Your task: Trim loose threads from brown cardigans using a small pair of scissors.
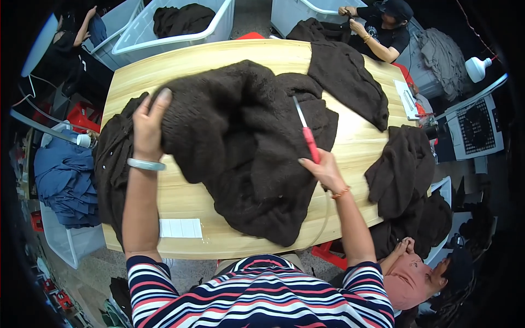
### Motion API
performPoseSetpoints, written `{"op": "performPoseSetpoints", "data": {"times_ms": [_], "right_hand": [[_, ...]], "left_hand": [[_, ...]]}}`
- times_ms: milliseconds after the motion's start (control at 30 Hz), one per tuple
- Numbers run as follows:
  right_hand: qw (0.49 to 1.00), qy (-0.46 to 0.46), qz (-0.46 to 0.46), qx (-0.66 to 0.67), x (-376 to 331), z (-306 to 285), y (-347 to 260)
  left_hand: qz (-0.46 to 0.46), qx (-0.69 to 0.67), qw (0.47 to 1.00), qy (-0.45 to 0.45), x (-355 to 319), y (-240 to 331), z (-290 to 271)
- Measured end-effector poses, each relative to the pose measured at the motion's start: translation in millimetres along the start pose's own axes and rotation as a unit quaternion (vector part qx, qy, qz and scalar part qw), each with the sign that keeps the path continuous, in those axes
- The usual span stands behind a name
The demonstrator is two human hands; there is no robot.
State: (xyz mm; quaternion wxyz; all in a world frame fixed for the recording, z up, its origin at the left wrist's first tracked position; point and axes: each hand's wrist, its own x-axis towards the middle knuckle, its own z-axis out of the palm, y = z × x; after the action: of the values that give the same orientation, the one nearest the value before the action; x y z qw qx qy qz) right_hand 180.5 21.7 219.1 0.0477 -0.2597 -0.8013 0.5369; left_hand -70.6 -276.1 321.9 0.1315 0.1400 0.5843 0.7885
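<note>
A dark brown fuzzy knit garment [240,136] is bunched up over the middle of the table, its upper left part lifted. At its left edge my left hand [150,126] grips the cloth, slightly smeared by motion. My right hand [326,172] is closed round a red-handled tool with a slim, pointed silver tip [309,143]. This tip points up and away, over the garment's right part. From below that hand a thin pale cord [326,216] hangs toward the table's near edge. The tool's exact kind cannot be made out.
Brown garments lie on the table's left [112,158], far right [350,76] and right [402,169]. A white paper [180,228] lies near the front edge. White bins [175,41] stand beyond. Co-workers sit at the far right [388,33] and near right [410,279].
</note>
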Motion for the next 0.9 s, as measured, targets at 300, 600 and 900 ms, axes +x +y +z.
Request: {"op": "performPoseSetpoints", "data": {"times_ms": [300, 600, 900], "right_hand": [[0.974, 0.218, -0.003, 0.058, -64.2, -151.7, 32.7], [0.954, 0.279, 0.106, 0.035, -93.4, -138.6, 98.7], [0.991, 0.129, 0.043, -0.007, -86.5, 7.5, 100.3]], "left_hand": [[-0.092, -0.110, 0.970, -0.196, 26.4, 43.7, 67.1], [0.062, 0.396, 0.876, -0.267, -46.6, -132.7, 131.3], [0.021, 0.580, 0.809, -0.093, -84.4, -193.0, 33.5]]}}
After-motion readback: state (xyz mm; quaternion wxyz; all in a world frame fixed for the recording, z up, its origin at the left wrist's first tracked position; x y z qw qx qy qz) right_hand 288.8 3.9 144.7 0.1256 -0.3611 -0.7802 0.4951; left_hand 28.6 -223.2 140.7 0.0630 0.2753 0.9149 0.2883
